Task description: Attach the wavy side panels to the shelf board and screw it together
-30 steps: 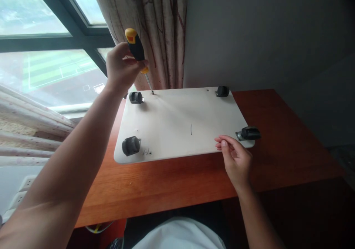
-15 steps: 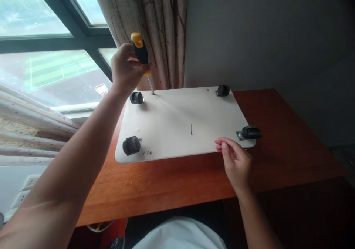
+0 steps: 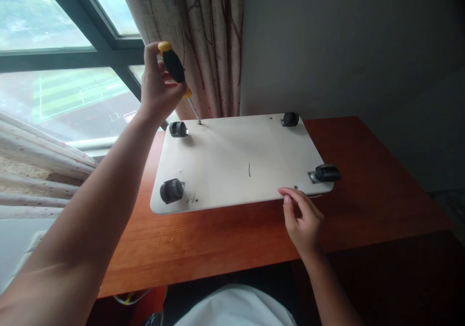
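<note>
My left hand (image 3: 160, 84) is closed round the yellow-and-black handle of a screwdriver (image 3: 173, 66). The shaft leans, and its tip meets a small screw or hole near the far edge of a white board (image 3: 225, 156). That board lies on the table, with black casters on its upper face: a far-left caster (image 3: 178, 129), a near-left caster (image 3: 172, 191), a far-right caster (image 3: 290, 119) and a near-right caster (image 3: 327, 173). By the board's front edge, my right hand (image 3: 303, 219) has thumb and fingertips pinched together; anything between them is too small to make out.
The reddish-brown wooden table (image 3: 203, 239) carries the board. Behind stand a patterned curtain (image 3: 214, 40) and a grey wall (image 3: 327, 50). A window (image 3: 72, 98) is at the left, above a second gathered curtain (image 3: 32, 166). A cable (image 3: 132, 298) shows below the table's front edge.
The screwdriver handle has tilted further left with my left hand, its tip staying at the same spot. My right hand has shifted slightly left and down, uncovering a small hole in the board.
</note>
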The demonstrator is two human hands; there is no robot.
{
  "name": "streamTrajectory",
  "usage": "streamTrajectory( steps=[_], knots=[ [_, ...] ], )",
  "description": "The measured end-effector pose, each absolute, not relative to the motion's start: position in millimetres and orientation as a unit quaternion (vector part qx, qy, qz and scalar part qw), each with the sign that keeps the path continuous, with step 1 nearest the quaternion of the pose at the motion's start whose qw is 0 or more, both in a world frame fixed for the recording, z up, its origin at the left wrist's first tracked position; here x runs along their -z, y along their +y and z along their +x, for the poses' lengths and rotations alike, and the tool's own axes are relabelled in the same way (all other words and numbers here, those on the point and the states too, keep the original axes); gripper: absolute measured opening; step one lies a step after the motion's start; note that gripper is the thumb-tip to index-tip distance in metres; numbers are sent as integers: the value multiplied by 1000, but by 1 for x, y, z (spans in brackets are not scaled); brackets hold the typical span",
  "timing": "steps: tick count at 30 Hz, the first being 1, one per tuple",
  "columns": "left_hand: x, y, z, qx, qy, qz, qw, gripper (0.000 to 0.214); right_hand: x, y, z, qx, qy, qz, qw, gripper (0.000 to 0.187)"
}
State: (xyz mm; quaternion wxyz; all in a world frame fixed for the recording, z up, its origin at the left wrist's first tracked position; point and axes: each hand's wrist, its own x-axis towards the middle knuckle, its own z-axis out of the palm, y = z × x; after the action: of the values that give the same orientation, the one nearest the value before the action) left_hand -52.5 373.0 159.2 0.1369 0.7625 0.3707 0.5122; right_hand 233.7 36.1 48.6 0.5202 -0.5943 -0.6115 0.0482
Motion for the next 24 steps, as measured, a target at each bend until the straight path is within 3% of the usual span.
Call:
streamTrajectory(
  steps=[4,9,14,24],
  knots=[
    [-163,381,-50,-562,404,717,80,58,-38,32,229,-31,-617,-594,516,33],
    [-171,377,-47,-582,412,700,44,77,-23,28,226,-33,-604,-596,527,37],
    [-183,369,-45,-533,416,736,41,52,-8,26,227,-38,-609,-581,539,43],
    [-197,363,-33,-521,416,745,8,45,11,31,222,83,-677,-552,480,59]
  ],
)
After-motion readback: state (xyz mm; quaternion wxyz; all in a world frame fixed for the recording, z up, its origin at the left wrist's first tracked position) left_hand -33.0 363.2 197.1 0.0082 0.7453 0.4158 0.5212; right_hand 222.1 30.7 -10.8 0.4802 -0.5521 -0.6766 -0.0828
